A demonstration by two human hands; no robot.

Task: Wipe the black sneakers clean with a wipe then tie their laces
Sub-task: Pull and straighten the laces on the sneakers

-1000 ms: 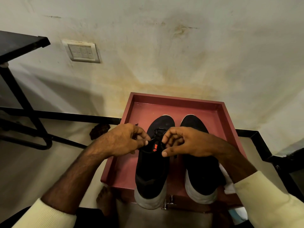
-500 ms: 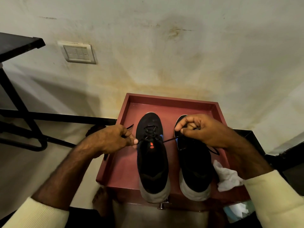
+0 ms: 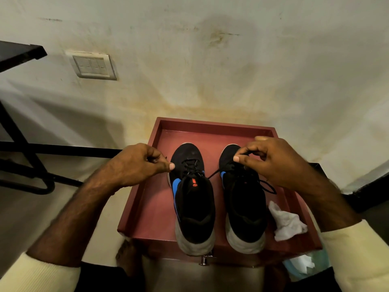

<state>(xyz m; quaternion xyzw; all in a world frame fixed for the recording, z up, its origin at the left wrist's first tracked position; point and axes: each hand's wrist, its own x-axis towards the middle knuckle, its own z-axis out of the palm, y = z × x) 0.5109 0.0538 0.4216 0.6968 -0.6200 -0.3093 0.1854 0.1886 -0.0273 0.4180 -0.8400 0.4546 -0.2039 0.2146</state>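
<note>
Pointing toes-first at the wall [image 3: 210, 60]: both black sneakers [image 3: 194, 199], long axes parallel.

A reddish-brown wooden tray with a raised rim [image 3: 210, 123] is sitting against a stained pale wall [image 3: 210, 70]. Lying on it side by side are a blue-striped black sneaker [image 3: 194, 209], a second black sneaker [image 3: 245, 209] and, just right, a crumpled white wipe [image 3: 286, 225].
</note>
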